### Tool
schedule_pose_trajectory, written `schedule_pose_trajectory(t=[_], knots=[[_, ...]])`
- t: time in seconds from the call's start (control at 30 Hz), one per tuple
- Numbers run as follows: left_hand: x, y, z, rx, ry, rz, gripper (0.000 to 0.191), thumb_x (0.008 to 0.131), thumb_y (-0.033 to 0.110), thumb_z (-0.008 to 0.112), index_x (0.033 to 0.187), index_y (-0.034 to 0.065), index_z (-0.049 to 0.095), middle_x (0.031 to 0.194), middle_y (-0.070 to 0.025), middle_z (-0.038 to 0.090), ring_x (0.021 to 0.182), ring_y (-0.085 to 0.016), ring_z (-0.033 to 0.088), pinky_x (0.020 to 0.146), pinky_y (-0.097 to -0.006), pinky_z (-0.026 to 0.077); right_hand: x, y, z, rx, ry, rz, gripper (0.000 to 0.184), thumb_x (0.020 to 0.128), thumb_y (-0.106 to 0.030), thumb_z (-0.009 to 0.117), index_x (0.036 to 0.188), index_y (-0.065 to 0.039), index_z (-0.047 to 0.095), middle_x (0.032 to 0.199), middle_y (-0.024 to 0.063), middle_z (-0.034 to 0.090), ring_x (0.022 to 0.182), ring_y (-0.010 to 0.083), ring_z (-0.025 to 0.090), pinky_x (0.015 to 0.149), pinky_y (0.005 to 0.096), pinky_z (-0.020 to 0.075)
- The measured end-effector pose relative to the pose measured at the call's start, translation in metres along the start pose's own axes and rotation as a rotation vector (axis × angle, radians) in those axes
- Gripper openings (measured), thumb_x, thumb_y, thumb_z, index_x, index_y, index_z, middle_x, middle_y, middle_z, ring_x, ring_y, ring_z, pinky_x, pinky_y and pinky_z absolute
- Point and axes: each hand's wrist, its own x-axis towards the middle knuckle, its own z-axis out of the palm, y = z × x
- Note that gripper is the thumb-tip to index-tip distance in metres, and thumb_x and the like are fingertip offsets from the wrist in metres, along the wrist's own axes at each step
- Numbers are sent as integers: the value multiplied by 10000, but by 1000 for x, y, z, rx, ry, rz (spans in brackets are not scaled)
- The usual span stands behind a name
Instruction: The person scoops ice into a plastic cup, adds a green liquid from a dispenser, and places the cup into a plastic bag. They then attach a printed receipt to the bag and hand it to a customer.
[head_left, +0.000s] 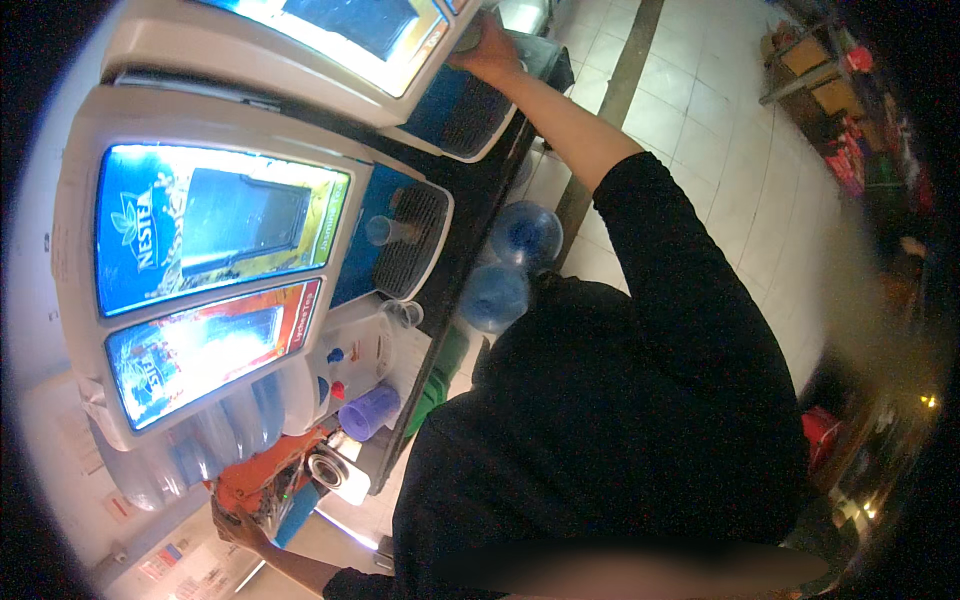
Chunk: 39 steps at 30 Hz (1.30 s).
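At the top of the head view, my right hand (491, 56) is closed around a small cup (469, 37), partly hidden, beside the upper beverage dispenser (262, 94). A black drip tray (476, 120) lies just below that hand. My left hand (238, 525), low on the left, grips the edge of an orange plastic packet (259, 472) with clear wrapping. A second dispenser (360, 169) with lit Nestea panels stands between my hands. On its tray is a clear plastic cup (382, 230).
Another clear cup (407, 314) and a purple cup (367, 414) stand on the dark counter (480, 184). A large clear water bottle (195, 442) is near the packet. Two blue water jugs (527, 232) sit on the tiled floor (697, 127). Stocked shelves (821, 82) line the far right.
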Motion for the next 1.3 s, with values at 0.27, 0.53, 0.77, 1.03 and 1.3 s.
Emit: schedule_pose_trajectory(t=[0.27,0.53,0.77,1.03,1.3], knots=[[3,-52,35,40,-137,-295,782,885,708,561,1411,131,564,1383,-131,604,1258,-361,558,1054,-521,382,-2,-19,-25,142,13,-87,996,623,-429,936,1437,-111,458,1355,207,599,1242,400,592,1071,499,478],[3,5,5,-97,-37,-155,774,877,713,560,1400,142,577,1373,-127,606,1265,-363,548,1059,-530,367,12,-11,-34,77,-133,-53,1013,619,-398,926,1443,-64,440,1334,232,604,1234,409,593,1052,479,489],[4,13,7,32,-31,-169,801,868,756,527,1412,169,568,1378,-109,605,1276,-345,541,1070,-521,346,20,-1,-38,117,-149,-103,1036,605,-421,937,1431,-35,445,1313,230,618,1220,398,604,1050,471,493],[13,14,14,116,-59,-278,839,869,791,492,1408,153,564,1374,-96,609,1276,-337,542,1056,-519,356,35,16,-32,54,-213,-74,1020,611,-451,929,1418,-44,457,1302,226,626,1202,384,619,1045,464,496],[7,26,7,74,63,-55,835,849,769,536,1377,125,582,1320,-116,640,1214,-353,583,1018,-518,411,50,21,-55,11,-337,-83,1017,635,-482,901,1439,-50,452,1349,224,583,1250,378,574,1085,456,460]])
